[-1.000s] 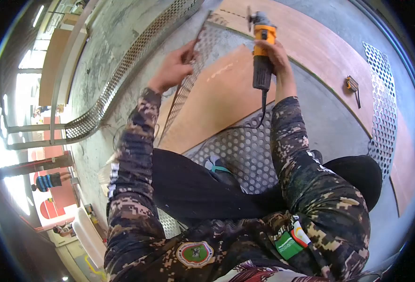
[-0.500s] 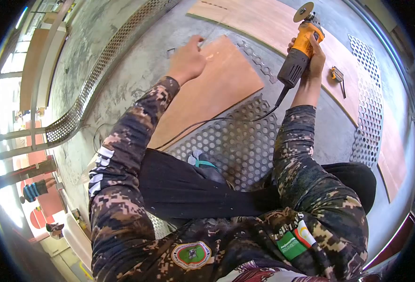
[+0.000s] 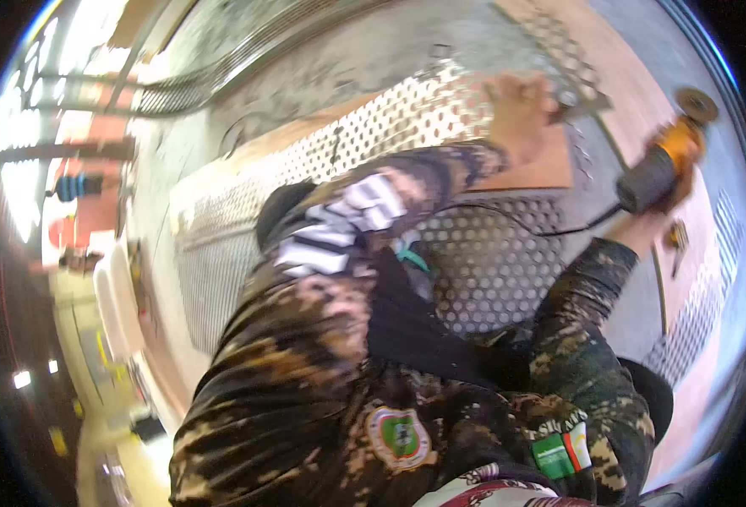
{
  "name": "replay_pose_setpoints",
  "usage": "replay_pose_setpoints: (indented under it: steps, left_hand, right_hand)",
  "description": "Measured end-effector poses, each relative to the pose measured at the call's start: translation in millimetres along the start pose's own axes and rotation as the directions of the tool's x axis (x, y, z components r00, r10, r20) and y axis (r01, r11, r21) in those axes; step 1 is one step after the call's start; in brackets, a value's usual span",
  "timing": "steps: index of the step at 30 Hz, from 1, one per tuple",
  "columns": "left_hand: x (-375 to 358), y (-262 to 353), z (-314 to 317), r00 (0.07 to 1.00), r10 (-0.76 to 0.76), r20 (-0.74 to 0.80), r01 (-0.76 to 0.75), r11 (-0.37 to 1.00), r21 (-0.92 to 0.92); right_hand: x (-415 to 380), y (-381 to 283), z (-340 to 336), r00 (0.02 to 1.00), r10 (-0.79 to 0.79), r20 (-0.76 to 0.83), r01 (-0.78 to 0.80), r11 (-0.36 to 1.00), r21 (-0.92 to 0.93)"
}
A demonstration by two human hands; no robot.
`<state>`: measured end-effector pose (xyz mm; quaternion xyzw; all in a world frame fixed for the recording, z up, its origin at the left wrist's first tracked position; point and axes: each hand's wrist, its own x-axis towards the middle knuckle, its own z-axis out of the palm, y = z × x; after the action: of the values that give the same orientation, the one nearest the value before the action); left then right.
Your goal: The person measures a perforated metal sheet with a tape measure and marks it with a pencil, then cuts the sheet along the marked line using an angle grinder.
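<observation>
My right hand [image 3: 685, 179] is wrapped around an orange and black angle grinder [image 3: 650, 176], raised at the right with its disc [image 3: 697, 106] facing away from me. A black cord [image 3: 567, 230] trails from its rear end. My left hand [image 3: 521, 114], smeared by motion, reaches over the plywood piece [image 3: 538, 173] in front of me. Close to its fingers, a grey metal strip [image 3: 591, 108] sticks out to the right. Beside that hand, a shiny perforated metal sheet [image 3: 364, 122] stretches left across the plywood.
Under the cord lies another perforated sheet [image 3: 495, 262], close to my legs. A long board [image 3: 614, 80] runs along the right, with a small yellow and black tool [image 3: 675, 241] near the grinder. A curved perforated strip [image 3: 221, 84] lies at upper left. A person [image 3: 77, 187] is farther left.
My view has swung left. My left hand has reached across to the right over the plywood, and the shiny perforated sheet now shows there. The grinder stays in my right hand, appearing farther right and lower.
</observation>
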<state>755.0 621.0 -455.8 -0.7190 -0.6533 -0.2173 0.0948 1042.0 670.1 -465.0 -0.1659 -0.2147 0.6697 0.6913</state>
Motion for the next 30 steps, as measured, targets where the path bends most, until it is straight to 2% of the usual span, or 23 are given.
replay_pose_setpoints:
  steps: [1, 3, 5, 6, 7, 8, 9, 10, 11, 12, 14, 15, 17, 18, 19, 21, 22, 23, 26, 27, 28, 29, 30]
  left_hand:
    - [1, 1, 9, 0.998, -0.029, 0.063, 0.028, 1.000, 0.010]
    - [2, 4, -10, 0.990, -0.074, 0.116, 0.070, 0.997, 0.039]
    - [-4, 22, -32, 0.946, -0.148, 0.289, 0.075, 0.966, 0.249]
    - [-5, 25, -37, 0.923, -0.177, 0.342, 0.067, 0.948, 0.311]
    - [-3, 27, -34, 0.840, -0.151, 0.521, 0.170, 0.985, 0.013]
    - [-1, 31, -31, 0.742, -0.050, 0.668, 0.303, 0.914, -0.268]
    - [1, 37, -24, 0.746, -0.037, 0.665, 0.295, 0.913, -0.281]
    - [3, 45, -18, 0.584, 0.102, 0.805, 0.550, 0.680, -0.485]
    - [4, 51, -14, 0.430, 0.309, 0.848, 0.776, 0.353, -0.522]
    - [3, 56, -19, 0.428, 0.321, 0.845, 0.774, 0.352, -0.526]
    - [2, 71, -29, 0.358, 0.396, 0.846, 0.911, 0.048, -0.409]
    - [3, 77, -36, 0.358, 0.415, 0.837, 0.910, 0.048, -0.413]
    - [4, 80, -47, 0.427, 0.356, 0.831, 0.899, -0.069, -0.432]
    - [4, 78, -44, 0.383, 0.282, 0.879, 0.923, -0.078, -0.377]
    - [4, 75, -47, 0.390, 0.267, 0.881, 0.920, -0.073, -0.385]
    - [2, 70, -47, 0.461, 0.024, 0.887, 0.841, 0.309, -0.445]
    - [-10, 67, -12, 0.736, -0.085, 0.671, 0.595, 0.555, -0.582]
    - [-3, 59, -17, 0.740, -0.097, 0.666, 0.592, 0.563, -0.577]
    - [10, 41, -22, 0.775, -0.045, 0.631, 0.484, 0.683, -0.546]
    - [5, 26, -20, 0.781, -0.048, 0.623, 0.479, 0.686, -0.547]
    - [-1, 7, -20, 0.651, 0.203, 0.732, 0.521, 0.582, -0.625]
    - [-1, -10, -34, 0.482, 0.456, 0.748, 0.584, 0.470, -0.662]
    - [0, -30, -51, 0.362, 0.490, 0.793, 0.425, 0.670, -0.608]
  right_hand:
    - [4, -2, 0, 0.995, -0.070, 0.068, 0.074, 0.995, -0.069]
    - [0, -4, 19, 0.994, -0.068, 0.089, 0.075, 0.994, -0.078]
    - [-1, -1, 15, 0.999, -0.021, 0.040, 0.018, 0.996, 0.087]
    - [1, 2, 13, 0.999, -0.017, 0.045, 0.014, 0.997, 0.081]
    - [1, 6, 8, 0.999, 0.008, 0.037, -0.012, 0.994, 0.108]
    - [1, 10, 3, 0.999, 0.034, 0.016, -0.036, 0.991, 0.131]
    - [1, 13, -1, 0.998, 0.061, -0.005, -0.059, 0.986, 0.155]
    - [0, 18, -4, 0.997, 0.075, -0.022, -0.071, 0.985, 0.157]
    - [-2, 24, -4, 0.995, 0.092, -0.041, -0.084, 0.984, 0.160]
    - [-4, 33, -2, 0.991, 0.102, -0.083, -0.084, 0.977, 0.194]
    - [-7, 45, 2, 0.991, 0.094, -0.100, -0.083, 0.990, 0.110]
    - [-10, 51, 6, 0.990, 0.089, -0.113, -0.079, 0.992, 0.094]
    - [-11, 63, 7, 0.988, 0.111, -0.111, -0.096, 0.986, 0.136]
    - [-12, 68, 8, 0.986, 0.130, -0.099, -0.114, 0.981, 0.159]
    - [-10, 75, 11, 0.987, 0.135, -0.087, -0.119, 0.978, 0.171]
    - [-9, 87, 16, 0.965, 0.248, -0.083, -0.225, 0.949, 0.220]
    - [-4, 91, 18, 0.962, 0.255, -0.102, -0.237, 0.958, 0.162]
    - [0, 95, 17, 0.958, 0.261, -0.120, -0.250, 0.963, 0.103]
    - [12, 111, 15, 0.891, 0.297, -0.344, -0.333, 0.942, -0.050]
    - [9, 112, 20, 0.895, 0.297, -0.334, -0.331, 0.942, -0.050]
    - [3, 112, 25, 0.894, 0.282, -0.348, -0.298, 0.955, 0.008]
    - [1, 113, 29, 0.892, 0.268, -0.365, -0.262, 0.963, 0.067]
    - [4, 111, 23, 0.887, 0.284, -0.364, -0.256, 0.959, 0.125]
